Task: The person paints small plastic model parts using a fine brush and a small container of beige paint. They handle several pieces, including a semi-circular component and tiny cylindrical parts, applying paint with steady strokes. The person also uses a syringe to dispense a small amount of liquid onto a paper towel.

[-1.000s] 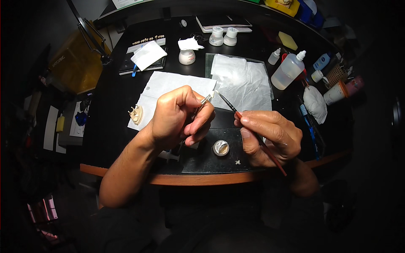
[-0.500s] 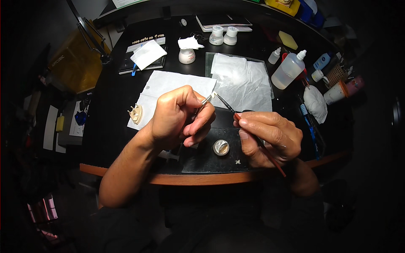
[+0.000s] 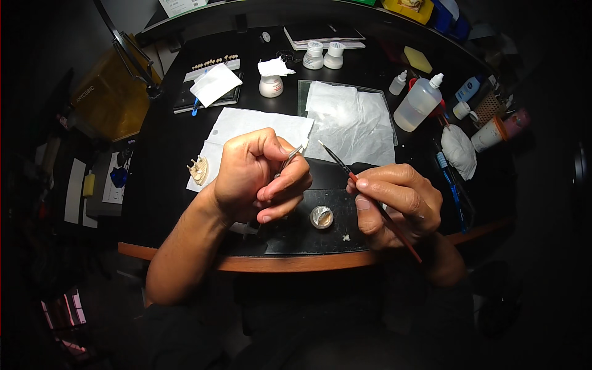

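My left hand (image 3: 256, 179) is closed around slim metal tweezers (image 3: 290, 158) whose tips point up and right. My right hand (image 3: 394, 203) grips a thin red-handled brush (image 3: 370, 197), its fine tip aimed up-left toward the tweezer tips, a short gap apart. Whatever the tweezers pinch is too small to see. Below and between the hands a small round dish (image 3: 321, 216) sits on a dark mat (image 3: 308, 231), with a white crumb of paste beside it.
A white paper towel (image 3: 246, 126) lies behind my left hand, a tooth model (image 3: 198, 169) at its left edge. Glass slab with tissue (image 3: 348, 117), squeeze bottles (image 3: 419, 102), small white jars (image 3: 324, 55), a tooth shade strip (image 3: 216, 61) and a lamp arm (image 3: 129, 55) fill the back.
The brush tip has drifted slightly right and away from the tweezer tips. My left hand has stayed almost still.
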Tool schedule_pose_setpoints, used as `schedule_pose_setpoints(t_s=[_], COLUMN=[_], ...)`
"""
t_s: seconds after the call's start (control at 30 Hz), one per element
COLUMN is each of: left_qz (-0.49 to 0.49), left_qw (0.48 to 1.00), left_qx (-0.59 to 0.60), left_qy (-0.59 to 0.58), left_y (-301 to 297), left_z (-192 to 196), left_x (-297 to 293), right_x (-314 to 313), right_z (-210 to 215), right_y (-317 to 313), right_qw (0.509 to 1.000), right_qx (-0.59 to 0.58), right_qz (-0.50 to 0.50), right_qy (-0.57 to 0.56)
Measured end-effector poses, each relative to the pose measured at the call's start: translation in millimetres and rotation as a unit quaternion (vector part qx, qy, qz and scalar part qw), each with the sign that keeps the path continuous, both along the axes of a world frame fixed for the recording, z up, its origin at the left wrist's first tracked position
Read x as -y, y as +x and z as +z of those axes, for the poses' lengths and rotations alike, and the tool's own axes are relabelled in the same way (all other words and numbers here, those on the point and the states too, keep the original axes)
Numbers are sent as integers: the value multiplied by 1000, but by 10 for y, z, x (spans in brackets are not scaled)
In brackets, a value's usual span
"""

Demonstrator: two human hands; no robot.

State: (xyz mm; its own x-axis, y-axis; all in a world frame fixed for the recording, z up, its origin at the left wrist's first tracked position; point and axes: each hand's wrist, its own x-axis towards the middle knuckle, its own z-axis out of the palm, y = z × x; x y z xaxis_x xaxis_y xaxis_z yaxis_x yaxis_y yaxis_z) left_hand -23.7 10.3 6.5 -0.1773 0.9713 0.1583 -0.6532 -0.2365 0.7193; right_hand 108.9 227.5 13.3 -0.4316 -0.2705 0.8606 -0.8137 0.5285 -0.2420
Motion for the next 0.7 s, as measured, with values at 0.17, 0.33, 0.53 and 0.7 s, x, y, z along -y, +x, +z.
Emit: schedule_pose_setpoints(t_s=[0.17,0.33,0.53,0.7], left_qz=[-6,-9,6,178], left_qw=[1000,1000,1000,967], left_qx=[6,10,-15,-160], left_qy=[-3,1,-4,-90], left_y=[10,4,-12,-31], left_z=[11,0,24,206], left_x=[-1,-1,43,152], right_x=[29,40,22,-170], right_z=[-71,-55,-18,132], right_y=[-64,-67,-38,-136], right_qw=[999,999,999,998], right_qx=[-27,-18,-22,5], right_qz=[-18,6,5,-49], right_qy=[-29,-26,-41,27])
